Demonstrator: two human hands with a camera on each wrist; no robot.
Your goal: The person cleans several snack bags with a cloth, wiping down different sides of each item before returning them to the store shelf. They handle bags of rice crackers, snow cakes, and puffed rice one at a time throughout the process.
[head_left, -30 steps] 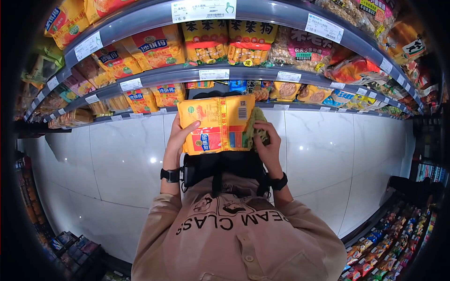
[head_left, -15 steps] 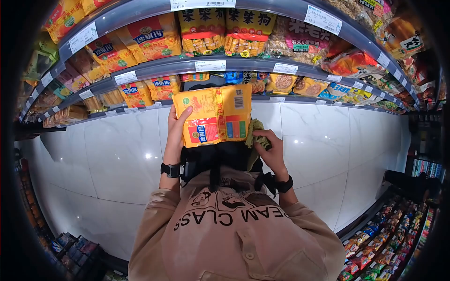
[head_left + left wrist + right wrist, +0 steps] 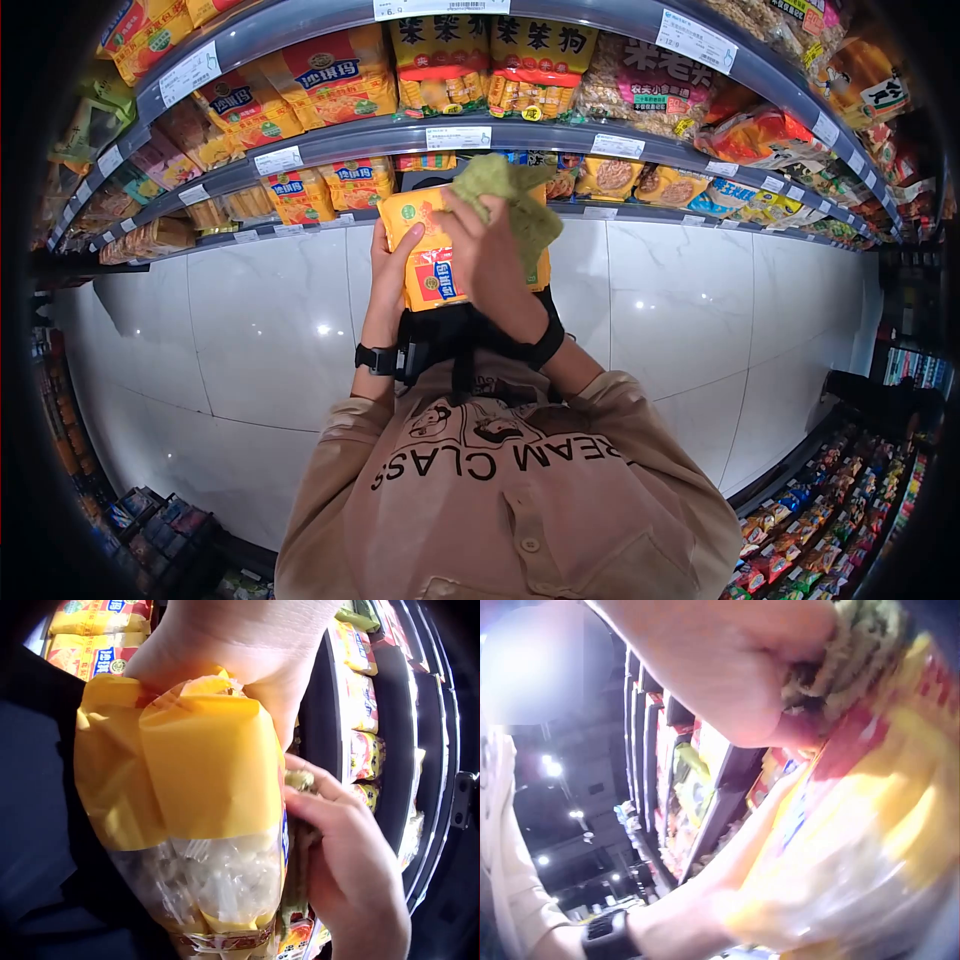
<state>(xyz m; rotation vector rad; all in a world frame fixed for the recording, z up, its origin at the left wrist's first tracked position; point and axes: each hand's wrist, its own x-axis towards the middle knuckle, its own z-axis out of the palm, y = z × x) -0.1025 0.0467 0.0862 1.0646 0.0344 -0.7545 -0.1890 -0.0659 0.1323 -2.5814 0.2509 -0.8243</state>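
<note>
In the head view my left hand (image 3: 385,275) grips the left side of a yellow snack package (image 3: 430,285), its thumb lying on the printed face. A green cloth (image 3: 540,230) is bunched in my right hand (image 3: 495,265), which lies over the middle of that face and covers much of the print. The left wrist view shows the package's end (image 3: 210,772), with clear film and wrapped pieces below the yellow. There the right fingers (image 3: 322,814) hold the cloth against the package's side. Blurred in the right wrist view, the cloth (image 3: 855,660) sits under the curled right hand.
Curved grey shelves (image 3: 360,147) with price tags run across the front, stocked with similar yellow packages (image 3: 330,90) and other bagged snacks. Pale tiled floor (image 3: 270,330) spreads below them. Another snack rack (image 3: 820,520) stands behind at the lower right.
My right hand has moved from the package's right edge up and left across its face, bringing the green cloth along. My left hand keeps its grip on the package.
</note>
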